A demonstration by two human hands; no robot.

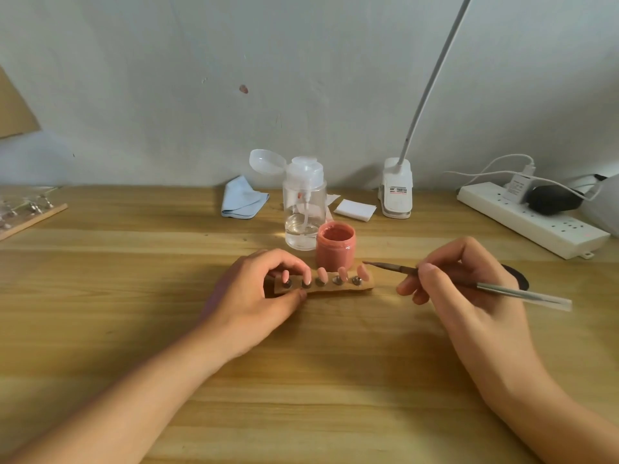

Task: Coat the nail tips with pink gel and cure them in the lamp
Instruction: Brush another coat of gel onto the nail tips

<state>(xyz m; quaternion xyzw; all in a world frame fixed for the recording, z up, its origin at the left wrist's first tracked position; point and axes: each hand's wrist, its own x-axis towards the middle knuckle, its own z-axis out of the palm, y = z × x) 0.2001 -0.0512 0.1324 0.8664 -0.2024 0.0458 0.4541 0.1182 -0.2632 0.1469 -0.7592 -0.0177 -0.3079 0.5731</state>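
1. Writing shows only on the label of the white clip-on lamp base [396, 189], red and dark print too small to read; the charger plug [518, 185] on the white power strip [532, 219] carries grey print, also unreadable.
2. Five nail tips [322, 273] stand in one row on a wooden holder strip [335, 289], each on a small metal stud; all five look pink, glossy and almond-shaped, tilted away toward the far side.
3. One open jar of pink gel [335, 250] sits just behind the strip, touching or nearly touching it, its inside wall smeared with the same salmon pink.
4. One clear pump bottle [304, 212], lid flipped open, holds a little clear liquid and stands just left of and behind the jar.
5. One folded blue cloth [243, 197] and a few white pads [355, 209] lie near the far wall.
6. Left hand [258, 296] steadies the left end of the strip, its fingers [294, 262] curled over the two leftmost tips and the thumb pressed at the near edge.
7. Right hand [469, 286] pinches one thin brush [469, 282] between thumb and forefinger, the other fingers curled beneath; the dark bristle end points left, just beside the rightmost tip but apart from it.
8. Everything rests on the wooden counter [301, 380]; a second holder [26, 209] lies at the far left edge.
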